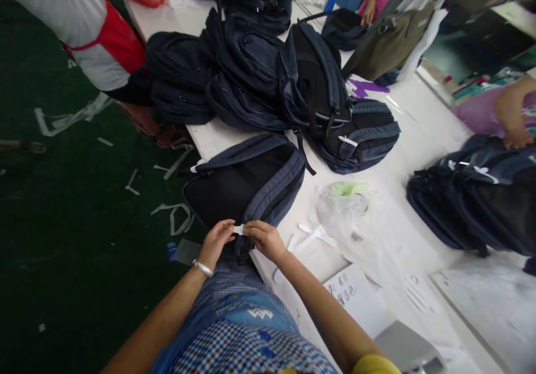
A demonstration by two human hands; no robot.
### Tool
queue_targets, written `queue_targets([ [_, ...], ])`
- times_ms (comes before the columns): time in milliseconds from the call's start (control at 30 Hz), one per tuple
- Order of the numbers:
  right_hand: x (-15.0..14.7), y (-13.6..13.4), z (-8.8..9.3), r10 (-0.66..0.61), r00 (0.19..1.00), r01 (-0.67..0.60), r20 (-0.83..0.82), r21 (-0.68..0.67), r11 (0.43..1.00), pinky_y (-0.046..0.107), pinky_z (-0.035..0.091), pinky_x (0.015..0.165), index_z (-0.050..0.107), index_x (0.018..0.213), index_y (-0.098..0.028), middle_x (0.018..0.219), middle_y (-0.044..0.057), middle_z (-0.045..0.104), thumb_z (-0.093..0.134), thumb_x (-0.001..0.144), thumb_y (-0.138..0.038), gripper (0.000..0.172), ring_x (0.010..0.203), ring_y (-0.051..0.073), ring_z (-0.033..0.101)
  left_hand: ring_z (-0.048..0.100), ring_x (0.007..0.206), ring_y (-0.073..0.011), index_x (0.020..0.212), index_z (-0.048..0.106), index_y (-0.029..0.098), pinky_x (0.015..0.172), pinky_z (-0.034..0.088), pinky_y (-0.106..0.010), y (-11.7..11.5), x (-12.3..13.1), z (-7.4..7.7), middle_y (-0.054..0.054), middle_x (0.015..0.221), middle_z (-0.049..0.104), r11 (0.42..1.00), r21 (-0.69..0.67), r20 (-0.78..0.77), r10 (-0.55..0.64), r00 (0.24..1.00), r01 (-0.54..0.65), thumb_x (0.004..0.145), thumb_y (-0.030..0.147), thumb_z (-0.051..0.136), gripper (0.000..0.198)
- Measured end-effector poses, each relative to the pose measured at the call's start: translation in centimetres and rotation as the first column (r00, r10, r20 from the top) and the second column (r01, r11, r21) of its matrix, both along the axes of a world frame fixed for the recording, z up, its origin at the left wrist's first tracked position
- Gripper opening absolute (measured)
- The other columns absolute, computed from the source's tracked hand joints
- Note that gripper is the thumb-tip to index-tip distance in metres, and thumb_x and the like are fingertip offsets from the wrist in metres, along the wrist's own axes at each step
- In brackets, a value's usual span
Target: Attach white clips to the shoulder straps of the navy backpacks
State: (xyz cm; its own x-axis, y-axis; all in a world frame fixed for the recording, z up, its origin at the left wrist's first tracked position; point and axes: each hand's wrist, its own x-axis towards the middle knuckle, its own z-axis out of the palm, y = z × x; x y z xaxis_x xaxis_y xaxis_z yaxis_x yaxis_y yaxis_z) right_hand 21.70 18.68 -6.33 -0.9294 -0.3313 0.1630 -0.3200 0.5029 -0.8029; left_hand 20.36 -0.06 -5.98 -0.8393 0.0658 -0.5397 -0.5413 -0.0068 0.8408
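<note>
A dark navy backpack (234, 187) lies at the table's near edge with its black back panel and padded straps facing up. At its lower end, my left hand (220, 237) and my right hand (264, 239) both pinch a small white strip (238, 229), one at each end. The strip lies by the bottom of a shoulder strap (268, 198). My right fingers rest over that strap. Another white piece (196, 165) sits at the backpack's far left edge. What the white strip is made of, I cannot make out.
Several navy backpacks (247, 78) are piled across the table (435, 120), with more (473, 195) at the right. A plastic bag (355, 217), loose white strips (312, 237) and a handwritten sheet (355, 298) lie nearby. Co-workers stand around; scraps litter the green floor (84, 223).
</note>
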Motion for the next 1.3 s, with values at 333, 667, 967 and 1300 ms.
queue_targets([
  [333,1.7,-1.9,-1.1,-0.454,0.668,0.64,0.589,-0.145,0.755,0.027,0.049,0.061,0.049,0.103,-0.02,0.078,0.0,0.065,0.067,0.075,-0.029,0.035,0.062,0.014,0.061,0.068,0.092,-0.0245,0.104,0.065,0.014,0.087,0.052,-0.037,1.4,-1.2,-1.0,-0.011,0.097,0.073,0.994,-0.043,0.019,-0.1,0.995,0.101,0.063,0.037,0.079,0.05],
  [667,3.0,-0.3,-1.7,-0.487,0.576,0.748,0.657,-0.183,0.638,0.033,0.051,0.062,0.056,0.098,-0.019,0.069,0.002,0.066,0.069,0.071,-0.04,0.037,0.065,0.02,0.063,0.07,0.085,-0.0249,0.096,0.068,0.015,0.07,0.056,-0.035,1.9,-1.8,-1.5,-0.011,0.093,0.074,0.932,0.017,0.023,-0.363,0.932,0.363,0.073,0.041,0.069,0.035],
  [967,-1.5,-5.9,3.8,-0.423,0.762,0.578,0.49,-0.222,0.785,0.031,0.051,0.075,0.066,0.097,-0.022,0.092,0.006,0.069,0.051,0.088,-0.043,0.028,0.084,0.02,0.065,0.042,0.13,-0.0279,0.116,0.061,0.018,0.108,0.03,-0.041,-12.0,-19.7,1.0,-0.013,0.136,0.053,0.654,-0.732,-0.221,-0.496,0.84,0.193,0.088,0.038,0.041,0.04],
  [1300,-8.4,-13.9,0.2,-0.195,0.558,0.778,0.807,-0.427,0.461,0.03,0.051,0.071,0.058,0.105,-0.015,0.094,0.009,0.065,0.066,0.073,-0.052,0.049,0.085,0.019,0.064,0.064,0.073,-0.0245,0.103,0.069,0.015,0.069,0.048,-0.033,-13.1,-21.1,-0.5,-0.005,0.075,0.069,0.582,-0.575,-0.059,-0.731,0.68,0.576,0.059,0.045,0.072,0.053],
])
